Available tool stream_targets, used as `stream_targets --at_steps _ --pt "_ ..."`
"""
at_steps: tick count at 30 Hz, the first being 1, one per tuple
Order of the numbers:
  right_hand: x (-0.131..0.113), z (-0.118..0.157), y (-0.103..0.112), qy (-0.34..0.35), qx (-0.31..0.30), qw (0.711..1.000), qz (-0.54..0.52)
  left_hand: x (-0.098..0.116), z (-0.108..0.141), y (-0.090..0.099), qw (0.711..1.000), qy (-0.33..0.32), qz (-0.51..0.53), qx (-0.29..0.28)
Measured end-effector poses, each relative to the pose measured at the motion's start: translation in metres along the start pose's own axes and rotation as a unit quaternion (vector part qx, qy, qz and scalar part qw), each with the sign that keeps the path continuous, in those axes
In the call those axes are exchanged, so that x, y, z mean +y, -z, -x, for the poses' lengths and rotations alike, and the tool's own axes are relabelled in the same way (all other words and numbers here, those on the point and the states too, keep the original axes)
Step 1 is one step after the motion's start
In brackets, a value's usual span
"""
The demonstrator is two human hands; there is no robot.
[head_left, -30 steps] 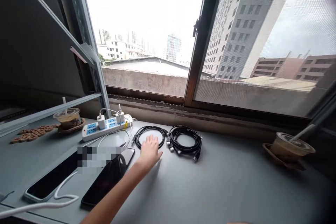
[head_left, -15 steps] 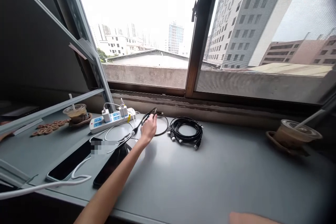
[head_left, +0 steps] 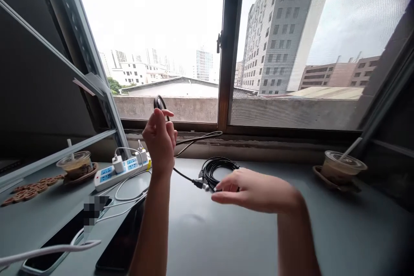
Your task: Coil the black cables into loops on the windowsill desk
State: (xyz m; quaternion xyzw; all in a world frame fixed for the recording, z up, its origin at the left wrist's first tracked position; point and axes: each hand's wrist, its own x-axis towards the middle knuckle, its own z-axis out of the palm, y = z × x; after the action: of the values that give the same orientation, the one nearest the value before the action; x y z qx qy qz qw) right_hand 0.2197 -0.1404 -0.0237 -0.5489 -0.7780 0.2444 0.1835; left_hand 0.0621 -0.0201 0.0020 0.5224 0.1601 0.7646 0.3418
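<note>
Raised in front of the window, my left hand (head_left: 160,140) is closed around a looped black cable (head_left: 159,101). Part of this cable bows out to the right of the hand, and one end hangs down to a plug (head_left: 198,184) with a silvery tip just above the desk. That plug is close to a coil of black cable (head_left: 208,166) lying on the desk. Over the coil's near side is my right hand (head_left: 258,189), palm down, thumb and fingers apart, fingertips beside the coil's plugs. The hand hides part of the coil; whether it touches is unclear.
To the left, a white power strip (head_left: 124,173) carries chargers with white cords. Two phones (head_left: 119,241) lie on the grey desk (head_left: 207,241). Drink cups stand at the left (head_left: 76,164) and right (head_left: 343,168). A metal frame (head_left: 103,90) rises at the left.
My left hand has lifted the black cable from the desk, up and toward the left. My right hand has come in from the lower edge to the coil. The view has shifted.
</note>
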Motion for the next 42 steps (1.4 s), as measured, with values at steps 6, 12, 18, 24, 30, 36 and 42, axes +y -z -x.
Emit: stream_targets --at_steps 6,12,18,24,30,36,42 --pt "0.006 -0.046 -0.003 0.025 0.083 0.994 -0.066 0.007 0.018 -0.014 0.999 0.001 0.032 -0.025" --pt "-0.017 -0.052 -0.005 0.243 0.314 0.904 -0.159 0.009 0.03 -0.026 0.999 -0.014 0.044 0.012" --pt "-0.026 -0.028 0.007 0.304 0.378 0.797 -0.359 0.013 0.022 -0.022 0.993 -0.042 0.073 0.087" --pt "-0.021 0.012 0.027 0.231 0.405 0.741 -0.482 0.013 0.009 -0.009 0.988 -0.088 0.049 0.121" --pt "-0.011 0.048 0.04 0.166 0.447 0.701 -0.531 0.011 -0.003 0.009 0.988 -0.075 0.024 0.131" --pt "-0.006 0.05 0.039 0.109 0.531 0.698 -0.468 0.013 -0.007 0.022 0.994 -0.036 -0.04 0.09" --pt "-0.008 0.045 0.039 0.136 0.566 0.669 -0.462 0.024 -0.011 0.019 0.984 0.159 0.078 0.004"
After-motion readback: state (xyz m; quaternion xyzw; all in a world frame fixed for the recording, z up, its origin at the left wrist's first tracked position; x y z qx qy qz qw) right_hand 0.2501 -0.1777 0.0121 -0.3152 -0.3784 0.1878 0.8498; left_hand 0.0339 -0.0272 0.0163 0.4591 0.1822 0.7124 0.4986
